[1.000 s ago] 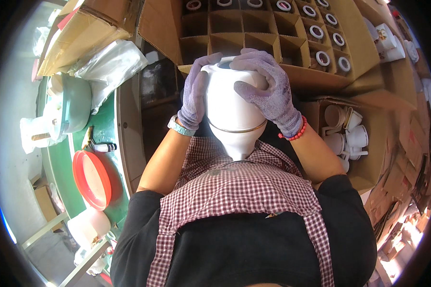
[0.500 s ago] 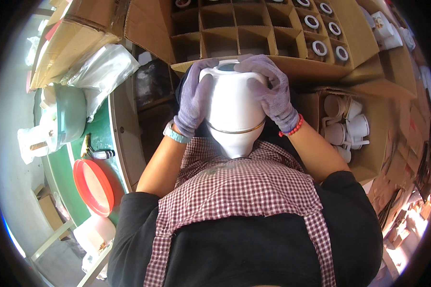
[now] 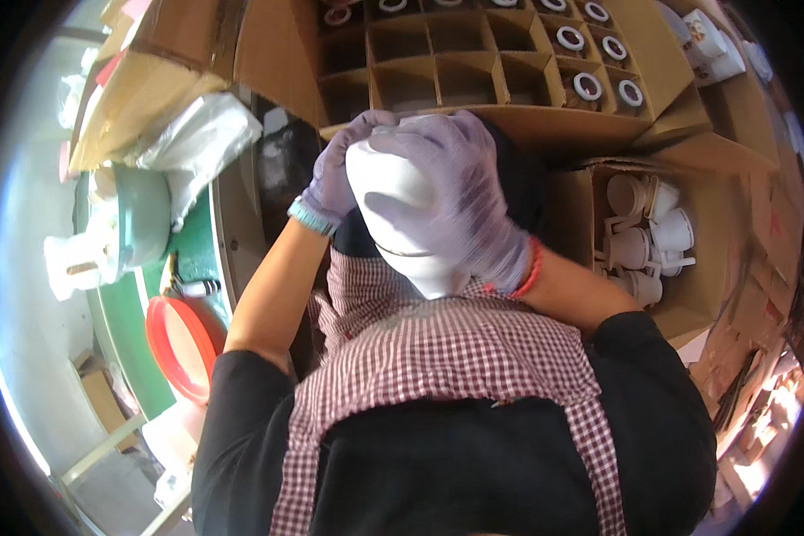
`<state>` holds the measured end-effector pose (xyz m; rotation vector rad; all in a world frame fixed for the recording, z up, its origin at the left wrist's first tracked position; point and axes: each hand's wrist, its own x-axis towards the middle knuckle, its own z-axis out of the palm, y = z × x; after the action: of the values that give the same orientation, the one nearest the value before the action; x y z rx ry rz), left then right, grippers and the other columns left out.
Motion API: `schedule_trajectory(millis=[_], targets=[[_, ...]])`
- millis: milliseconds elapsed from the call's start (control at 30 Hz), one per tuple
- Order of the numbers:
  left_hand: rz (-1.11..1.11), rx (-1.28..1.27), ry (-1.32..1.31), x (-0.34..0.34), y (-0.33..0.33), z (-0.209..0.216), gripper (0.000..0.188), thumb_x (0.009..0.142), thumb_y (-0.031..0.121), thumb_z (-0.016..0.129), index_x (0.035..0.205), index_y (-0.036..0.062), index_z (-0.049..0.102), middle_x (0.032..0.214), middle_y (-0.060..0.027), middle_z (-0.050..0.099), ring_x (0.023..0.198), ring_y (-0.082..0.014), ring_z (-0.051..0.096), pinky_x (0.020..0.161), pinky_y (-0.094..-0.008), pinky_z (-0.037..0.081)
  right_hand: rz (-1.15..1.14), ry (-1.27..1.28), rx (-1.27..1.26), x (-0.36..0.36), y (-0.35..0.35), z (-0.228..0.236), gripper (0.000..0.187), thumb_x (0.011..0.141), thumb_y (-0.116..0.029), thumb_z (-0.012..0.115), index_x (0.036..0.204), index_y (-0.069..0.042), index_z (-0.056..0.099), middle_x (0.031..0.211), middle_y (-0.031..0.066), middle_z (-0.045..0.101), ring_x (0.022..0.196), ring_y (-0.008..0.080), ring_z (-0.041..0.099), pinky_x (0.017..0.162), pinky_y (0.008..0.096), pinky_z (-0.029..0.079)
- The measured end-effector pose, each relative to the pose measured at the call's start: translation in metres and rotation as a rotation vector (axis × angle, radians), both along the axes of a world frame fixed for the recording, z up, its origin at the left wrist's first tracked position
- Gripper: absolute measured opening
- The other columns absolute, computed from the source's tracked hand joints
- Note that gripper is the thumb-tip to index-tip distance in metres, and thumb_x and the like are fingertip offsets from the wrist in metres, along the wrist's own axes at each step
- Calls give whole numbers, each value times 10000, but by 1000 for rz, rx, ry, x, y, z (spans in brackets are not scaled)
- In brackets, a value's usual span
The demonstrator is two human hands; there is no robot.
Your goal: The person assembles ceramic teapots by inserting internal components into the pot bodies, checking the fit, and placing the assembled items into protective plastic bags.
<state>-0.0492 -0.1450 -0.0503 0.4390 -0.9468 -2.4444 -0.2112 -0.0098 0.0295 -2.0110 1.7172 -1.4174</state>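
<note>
A white vase with a thin gold band rests upright at my lap, its narrow base on the checked apron. My gloved left hand curls round the upper left side of it, by the rim. Across its right side lies my gloved right hand, slightly blurred, with the fingers bent over the top. Both hands hide the vase's mouth and much of its right half.
Ahead stands a divided cardboard carton with several white-rimmed jars in its cells. A second box at right holds white handled cups. On the green table at left are a red basin and a teal tub.
My right hand has slid from the vase's upper right edge across its side and front. The left wrist has shifted a little left, and the vase is turned or tilted slightly.
</note>
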Motion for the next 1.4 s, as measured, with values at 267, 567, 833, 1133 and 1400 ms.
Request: schedule_trajectory(millis=[267,567,833,1133,1400], targets=[[255,-358,-388,-38,25,48,257,1023,126,547,1244,13,613,1227,-149,669,1135,-250,650,960,-348,553,150,-1078,276,-41,-34,-88,316,1004,-353,648,1189,-106,712,1058,87,726,988,213,701,958,374,549],[320,-830,-518,-38,32,81,333,1050,133,524,1326,-49,560,1292,-163,634,1102,-252,658,968,-339,537,589,-1155,329,-83,-61,-81,408,1018,-376,618,1122,3,727,1103,122,737,995,206,706,868,341,587],[57,-152,-245,-21,-13,-4,418,1046,241,513,1396,13,528,1383,-176,587,1228,-302,603,1031,-400,523,-120,-120,-29,-17,-24,-24,329,778,-399,851,953,-138,751,930,84,674,945,267,674,961,425,501],[-69,337,-27,-23,-14,-13,380,1043,240,544,1357,27,572,1333,-189,616,1181,-289,648,966,-414,579,-40,-280,46,-34,-16,-48,366,870,-233,782,1179,-61,689,1117,148,699,1040,293,675,966,381,528],[300,-147,-443,-30,38,58,433,1058,223,536,1437,15,511,1391,-181,602,1282,-268,592,1113,-404,467,583,-948,334,-90,-63,-79,523,1037,-456,528,1158,15,721,1166,141,714,1119,220,673,1012,329,515]])
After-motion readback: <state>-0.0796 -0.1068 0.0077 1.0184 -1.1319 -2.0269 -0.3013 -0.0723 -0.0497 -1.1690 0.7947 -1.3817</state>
